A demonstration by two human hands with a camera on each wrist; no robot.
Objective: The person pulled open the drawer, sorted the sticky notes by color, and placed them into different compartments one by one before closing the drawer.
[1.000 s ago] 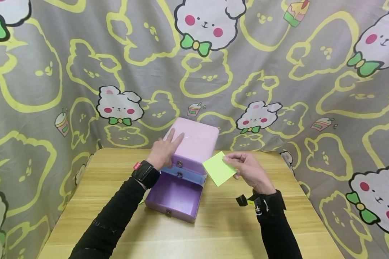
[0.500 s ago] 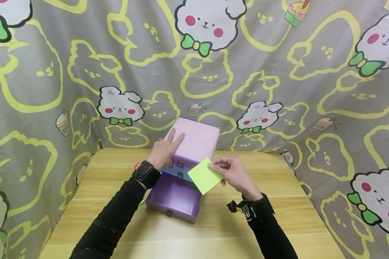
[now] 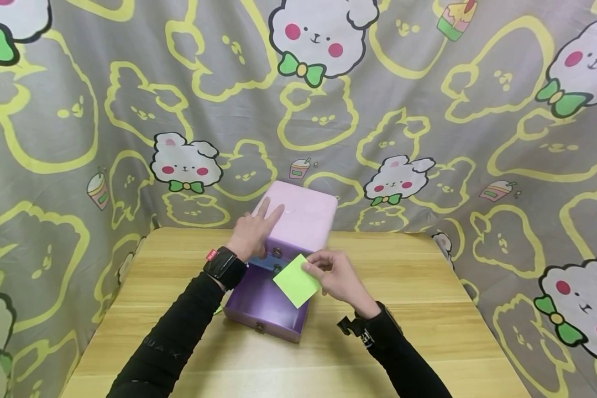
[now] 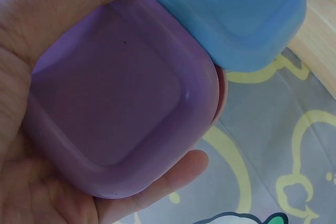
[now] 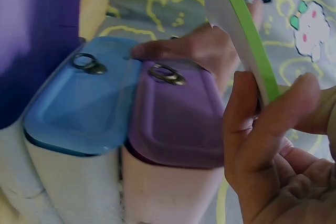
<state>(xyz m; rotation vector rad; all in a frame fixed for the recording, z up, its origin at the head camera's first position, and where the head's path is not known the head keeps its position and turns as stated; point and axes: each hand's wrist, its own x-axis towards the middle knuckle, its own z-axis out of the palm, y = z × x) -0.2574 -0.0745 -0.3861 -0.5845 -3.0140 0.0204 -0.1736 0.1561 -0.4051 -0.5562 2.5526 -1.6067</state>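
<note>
A small drawer box with a pink top stands on the table. My left hand holds its upper left corner, fingers spread on the top and thumb at the front. In the right wrist view the blue drawer and the upper purple drawer, each with a ring pull, are closed. The bottom purple drawer is pulled out, and its visible inside looks bare. Above its right side, my right hand pinches a lime-green sticky note pad between thumb and fingers; the pad's thickness shows in the right wrist view.
A bit of something green peeks out left of the pulled-out drawer, mostly hidden by the left arm. The wooden table extends around the box. A patterned grey curtain encloses the back and sides.
My right hand has carried the sticky note pad left and slightly down, from beside the box to over the pulled-out drawer. My left hand and the box have stayed put.
</note>
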